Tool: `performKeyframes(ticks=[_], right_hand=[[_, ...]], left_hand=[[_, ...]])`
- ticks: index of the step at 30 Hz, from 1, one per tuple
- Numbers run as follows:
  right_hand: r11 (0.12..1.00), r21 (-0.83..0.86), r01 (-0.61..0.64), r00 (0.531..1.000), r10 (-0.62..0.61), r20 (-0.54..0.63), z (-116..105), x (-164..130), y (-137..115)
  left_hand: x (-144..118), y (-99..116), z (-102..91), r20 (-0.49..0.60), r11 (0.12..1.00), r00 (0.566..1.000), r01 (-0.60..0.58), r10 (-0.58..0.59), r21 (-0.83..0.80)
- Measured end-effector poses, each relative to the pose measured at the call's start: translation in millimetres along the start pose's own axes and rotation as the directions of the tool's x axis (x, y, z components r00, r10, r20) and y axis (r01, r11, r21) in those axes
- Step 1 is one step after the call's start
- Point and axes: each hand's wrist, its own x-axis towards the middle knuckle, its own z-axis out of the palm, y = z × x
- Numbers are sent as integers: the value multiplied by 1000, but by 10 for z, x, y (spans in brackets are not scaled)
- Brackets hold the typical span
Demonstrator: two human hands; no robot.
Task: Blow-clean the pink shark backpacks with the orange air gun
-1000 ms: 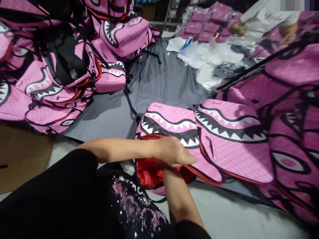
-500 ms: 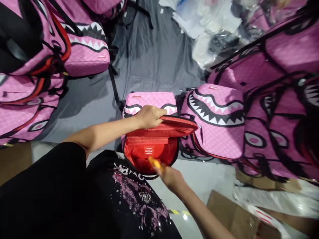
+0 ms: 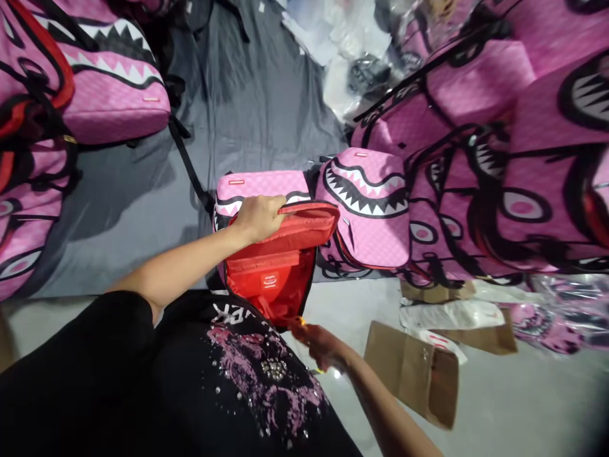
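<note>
A pink backpack [image 3: 266, 179] with a shark-mouth print lies in front of me, its red lining [image 3: 247, 282] showing through the unzipped opening. My left hand [image 3: 261, 217] is closed on the edge of its front flap [image 3: 309, 222] and holds it up and back. At the near right rim of the opening is my right hand [image 3: 321, 343], blurred, with its fingers closed round a small yellow-orange object [image 3: 301, 322]. Most of that object is hidden in the fingers, so its kind is unclear. A white-printed label [image 3: 270, 281] shows on the lining.
Another pink shark-mouth backpack [image 3: 368, 212] sits close on the right, with several more piled behind it. More pink bags [image 3: 114, 95] lie at the left on the grey cloth [image 3: 257, 89]. Clear plastic wrapping [image 3: 342, 38] is at the back. An open cardboard box [image 3: 409, 368] stands on the floor.
My right hand has drawn the yellow-orange object back from inside the backpack to its near rim. My left hand still holds the flap. The view has shifted to the right.
</note>
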Motion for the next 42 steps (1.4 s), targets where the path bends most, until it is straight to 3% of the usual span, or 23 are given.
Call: performKeyframes(ticks=[2, 3, 5, 8, 10, 12, 15, 18, 22, 25, 28, 30, 35, 42], right_hand=[[978, 199, 61, 994, -78, 82, 46, 63, 57], [931, 337, 139, 985, -165, 51, 48, 151, 16], [729, 619, 292, 945, -319, -69, 68, 386, -149], [363, 885, 291, 893, -434, -116, 220, 696, -361], [214, 938, 274, 866, -479, -144, 377, 787, -357], [129, 936, 327, 853, -466, -234, 525, 801, -266], [130, 897, 423, 867, -344, -360, 680, 804, -195], [120, 891, 437, 877, -278, -392, 749, 897, -360], [61, 933, 355, 849, -439, -294, 797, 1051, -621], [61, 965, 255, 798, -577, -174, 869, 1124, -614], [9, 978, 208, 798, -579, -165, 937, 1181, -552], [20, 980, 196, 806, -572, -150, 961, 1204, -541], [38, 963, 266, 837, -504, -211, 983, 1167, -541], [32, 940, 340, 809, -519, -275, 998, 1100, -519]], left_hand=[[-5, 55, 25, 28, 998, 998, -55, 55, -4], [-10, 93, 31, 40, 996, 995, -89, 89, -1], [-20, 170, 34, 54, 988, 987, -153, 152, 11], [-27, 239, 31, 50, 978, 977, -209, 208, 27], [-25, 244, 29, 33, 973, 973, -229, 228, 28], [-20, 233, 33, 11, 969, 969, -245, 245, 31], [-13, 232, 54, -14, 957, 958, -287, 288, 33], [-7, 260, 77, -32, 939, 939, -343, 343, 10], [32, 267, 83, -35, 908, 908, -419, 418, -22], [87, 231, 71, -52, 883, 884, -467, 465, -44], [142, 207, 69, -71, 861, 862, -506, 503, -42], [172, 213, 76, -71, 845, 844, -534, 531, -26], [227, 237, 82, -97, 826, 823, -564, 560, -13], [279, 242, 63, -101, 824, 820, -567, 564, 3]])
